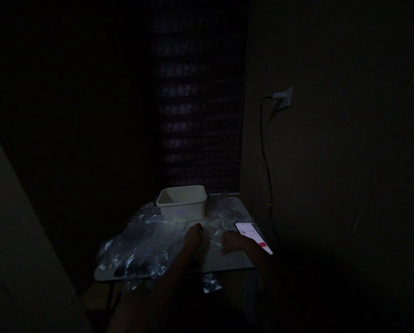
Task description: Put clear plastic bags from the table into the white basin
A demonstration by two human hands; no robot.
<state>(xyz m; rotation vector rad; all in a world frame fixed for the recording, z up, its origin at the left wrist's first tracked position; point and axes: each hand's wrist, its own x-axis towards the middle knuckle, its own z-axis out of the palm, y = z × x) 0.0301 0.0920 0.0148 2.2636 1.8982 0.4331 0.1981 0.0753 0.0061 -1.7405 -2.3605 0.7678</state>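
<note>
In dim light my left hand [193, 237] is above the middle of a small white-topped table [224, 262], its fingers curled closed. What they hold is too dark to make out. To its right, my right hand [232, 241] has its fingers bent in a pinch at a clear plastic bag [214, 230], which spreads between the two hands. Just beyond my left hand stands a white rectangular plastic tub [184, 210]; its inside is mostly hidden. A heap of crinkled clear plastic bags [141, 240] covers the left side of the table.
A phone with a lit screen [253, 236] lies at the table's right edge. A black cable [267, 166] hangs from a wall socket [286, 98] on the right. Behind the table is a striped window blind [179, 109]. A shiny plastic piece [211, 282] hangs below the front edge.
</note>
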